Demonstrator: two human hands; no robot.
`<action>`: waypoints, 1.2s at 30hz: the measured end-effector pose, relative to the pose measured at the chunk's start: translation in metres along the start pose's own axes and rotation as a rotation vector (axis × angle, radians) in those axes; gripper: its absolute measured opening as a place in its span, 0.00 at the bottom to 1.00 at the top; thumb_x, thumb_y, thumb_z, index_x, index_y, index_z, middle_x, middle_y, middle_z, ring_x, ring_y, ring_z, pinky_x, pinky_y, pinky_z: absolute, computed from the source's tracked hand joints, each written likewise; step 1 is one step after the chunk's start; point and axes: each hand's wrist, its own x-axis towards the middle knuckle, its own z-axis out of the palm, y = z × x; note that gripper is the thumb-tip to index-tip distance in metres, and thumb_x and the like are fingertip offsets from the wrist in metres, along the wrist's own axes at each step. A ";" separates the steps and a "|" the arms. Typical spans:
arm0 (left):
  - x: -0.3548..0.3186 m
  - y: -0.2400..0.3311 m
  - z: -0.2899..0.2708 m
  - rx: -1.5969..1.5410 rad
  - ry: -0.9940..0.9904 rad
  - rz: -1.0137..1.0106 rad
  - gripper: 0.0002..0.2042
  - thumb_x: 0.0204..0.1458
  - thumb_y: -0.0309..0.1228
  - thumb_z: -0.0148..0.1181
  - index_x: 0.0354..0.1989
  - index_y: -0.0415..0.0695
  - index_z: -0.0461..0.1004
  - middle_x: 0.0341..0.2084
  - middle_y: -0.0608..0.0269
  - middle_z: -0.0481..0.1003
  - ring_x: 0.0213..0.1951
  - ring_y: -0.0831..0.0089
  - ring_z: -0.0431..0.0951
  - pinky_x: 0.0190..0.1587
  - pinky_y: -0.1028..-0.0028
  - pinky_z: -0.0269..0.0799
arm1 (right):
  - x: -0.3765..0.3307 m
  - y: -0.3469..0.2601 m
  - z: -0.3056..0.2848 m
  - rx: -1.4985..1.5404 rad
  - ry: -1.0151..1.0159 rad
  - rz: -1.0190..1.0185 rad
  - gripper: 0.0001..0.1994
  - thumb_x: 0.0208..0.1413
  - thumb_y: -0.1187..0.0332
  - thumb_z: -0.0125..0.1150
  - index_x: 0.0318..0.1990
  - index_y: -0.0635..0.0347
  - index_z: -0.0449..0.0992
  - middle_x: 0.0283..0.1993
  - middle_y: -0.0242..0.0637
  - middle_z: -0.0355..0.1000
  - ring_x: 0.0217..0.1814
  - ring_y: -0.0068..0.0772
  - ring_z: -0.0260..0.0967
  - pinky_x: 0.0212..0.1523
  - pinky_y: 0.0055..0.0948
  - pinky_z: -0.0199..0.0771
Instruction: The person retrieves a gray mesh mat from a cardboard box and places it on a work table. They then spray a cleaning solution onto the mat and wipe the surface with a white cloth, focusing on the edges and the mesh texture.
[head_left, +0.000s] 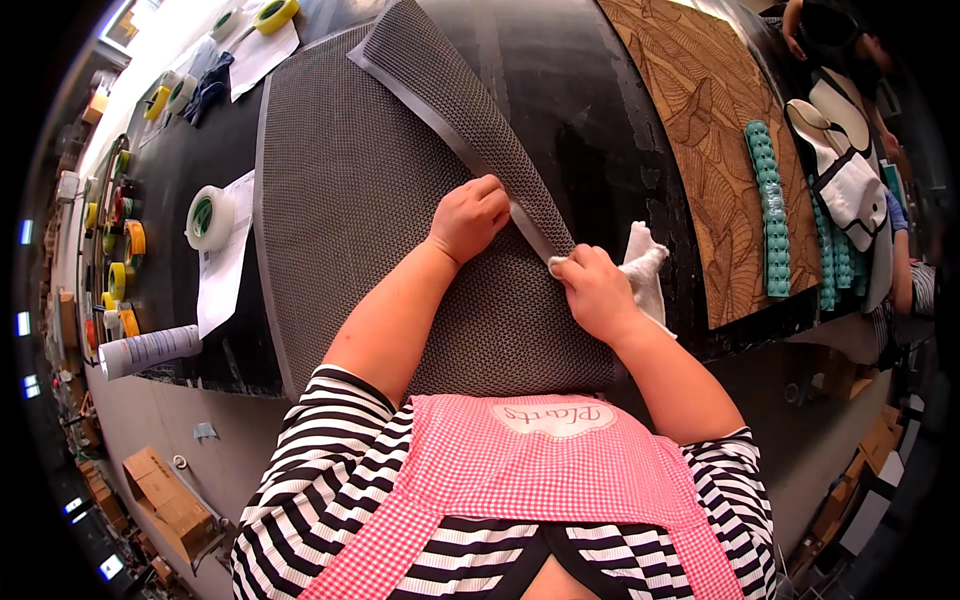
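Note:
A dark grey woven mat [345, 210] lies before me on a black table, its right side folded back so a smooth pale grey border shows along the edge. My left hand [470, 218] is closed, its fingers pinching that folded border near the middle. Lower down, near the mat's near right part, my right hand [598, 295] is closed round a white cloth [645, 268]. A bit of cloth pokes out at its fingertips, against the border; the rest hangs out on the hand's right side.
On the right lies a brown leaf-patterned mat [690, 130] with a teal bumpy roll [768, 210] on it. Left of my mat are a clear tape roll [210, 218], paper sheets and a rolled sheet [150, 350]. Other people stand at the far right. A cardboard box [168, 500] is on the floor.

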 end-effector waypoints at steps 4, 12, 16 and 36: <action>0.005 0.001 0.003 -0.026 0.032 0.016 0.07 0.42 0.24 0.63 0.23 0.46 0.69 0.30 0.67 0.72 0.34 0.66 0.77 0.35 0.70 0.75 | -0.064 -0.002 -0.018 0.063 0.012 0.142 0.06 0.52 0.75 0.61 0.37 0.55 0.79 0.35 0.36 0.68 0.40 0.43 0.69 0.39 0.40 0.73; 0.002 -0.001 0.006 -0.029 0.039 -0.035 0.08 0.39 0.21 0.64 0.24 0.44 0.69 0.30 0.65 0.73 0.32 0.63 0.77 0.34 0.68 0.75 | -0.172 0.007 -0.052 0.682 -0.061 0.527 0.08 0.52 0.78 0.59 0.40 0.60 0.79 0.37 0.34 0.72 0.41 0.30 0.72 0.43 0.30 0.73; -0.001 0.001 0.010 -0.002 0.052 -0.069 0.08 0.39 0.22 0.64 0.24 0.44 0.69 0.30 0.66 0.74 0.32 0.63 0.77 0.33 0.68 0.75 | -0.174 0.023 -0.078 1.046 0.246 0.691 0.08 0.56 0.77 0.57 0.42 0.64 0.77 0.38 0.33 0.74 0.39 0.22 0.72 0.44 0.24 0.73; -0.039 0.008 -0.027 0.204 0.047 -0.123 0.06 0.46 0.24 0.63 0.26 0.46 0.70 0.30 0.65 0.72 0.29 0.60 0.77 0.31 0.66 0.75 | 0.082 -0.021 0.036 -0.021 -0.096 -0.110 0.10 0.56 0.70 0.52 0.40 0.54 0.81 0.48 0.38 0.72 0.55 0.43 0.67 0.57 0.36 0.72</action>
